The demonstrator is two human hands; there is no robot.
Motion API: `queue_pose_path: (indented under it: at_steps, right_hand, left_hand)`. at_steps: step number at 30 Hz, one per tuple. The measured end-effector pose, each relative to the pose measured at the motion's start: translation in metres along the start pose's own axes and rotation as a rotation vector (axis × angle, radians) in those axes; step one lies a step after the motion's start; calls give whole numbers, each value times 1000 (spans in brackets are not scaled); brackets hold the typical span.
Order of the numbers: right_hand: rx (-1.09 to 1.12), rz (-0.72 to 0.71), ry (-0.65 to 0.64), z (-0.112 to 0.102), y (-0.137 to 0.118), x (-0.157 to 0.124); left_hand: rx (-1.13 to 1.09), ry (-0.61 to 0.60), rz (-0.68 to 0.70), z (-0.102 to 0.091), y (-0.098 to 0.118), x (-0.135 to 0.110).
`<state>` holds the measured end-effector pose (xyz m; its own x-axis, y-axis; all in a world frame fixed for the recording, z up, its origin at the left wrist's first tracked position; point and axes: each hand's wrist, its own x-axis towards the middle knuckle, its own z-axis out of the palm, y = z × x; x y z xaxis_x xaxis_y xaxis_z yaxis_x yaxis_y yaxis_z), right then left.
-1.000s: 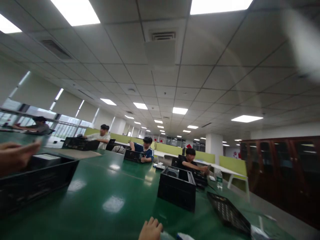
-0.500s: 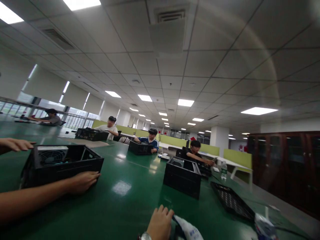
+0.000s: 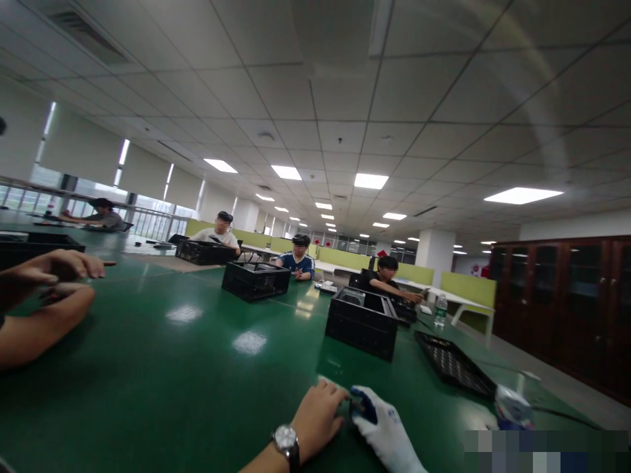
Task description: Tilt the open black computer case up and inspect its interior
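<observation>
1. The left hand (image 3: pixel 319 415) is bare and over the near part of the desk (image 3: pixel 172 407). Its fingers are partly bent and reach right, up to the gloved fingers; whether it pinches anything there I cannot tell.
2. A watch (image 3: pixel 284 439) with a pale face and a dark strap sits on the left wrist.
3. The right hand (image 3: pixel 377 420) wears a glove (image 3: pixel 390 439), white over the back and dark blue at the fingers. The glove is at the near side of the desk, just right of the left hand.
4. The right hand's fingers curl partway in toward the left hand. The palm is hidden, so I cannot tell if it has hold of anything.
5. Farther off, a black box (image 3: pixel 359 332), open at the top, stands on the desk.
6. Right of the box lies a black panel (image 3: pixel 456 368), with a clear bottle (image 3: pixel 440 312) upright beyond it.
7. A shiny packet (image 3: pixel 513 407), too blurred to name more closely, is just beside the panel's near end.
8. At left, a co-worker's hand (image 3: pixel 73 264) extends over the desk.
9. At the far side, a person in blue (image 3: pixel 300 264) sits beside another black case (image 3: pixel 256 282).
</observation>
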<state>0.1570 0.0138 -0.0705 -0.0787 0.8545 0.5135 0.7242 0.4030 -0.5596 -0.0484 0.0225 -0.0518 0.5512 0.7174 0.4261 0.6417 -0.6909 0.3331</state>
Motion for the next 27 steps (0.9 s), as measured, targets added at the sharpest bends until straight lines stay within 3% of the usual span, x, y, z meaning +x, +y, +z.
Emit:
queue_pose_path:
  at_steps: [5, 10, 17, 23, 27]
  right_hand:
    - [78, -70, 65, 8, 1, 3]
    - [56, -86, 42, 7, -9, 3]
    - [49, -76, 33, 5, -8, 2]
    - [69, -63, -57, 9, -9, 3]
    - [50, -43, -50, 10, -15, 1]
  left_hand:
    - [5, 34, -16, -6, 5, 0]
    - [0, 72, -3, -13, 7, 1]
    - [-11, 35, 53, -7, 2, 4]
    - [-104, 20, -34, -3, -11, 4]
    - [-167, 20, -98, 0, -17, 7]
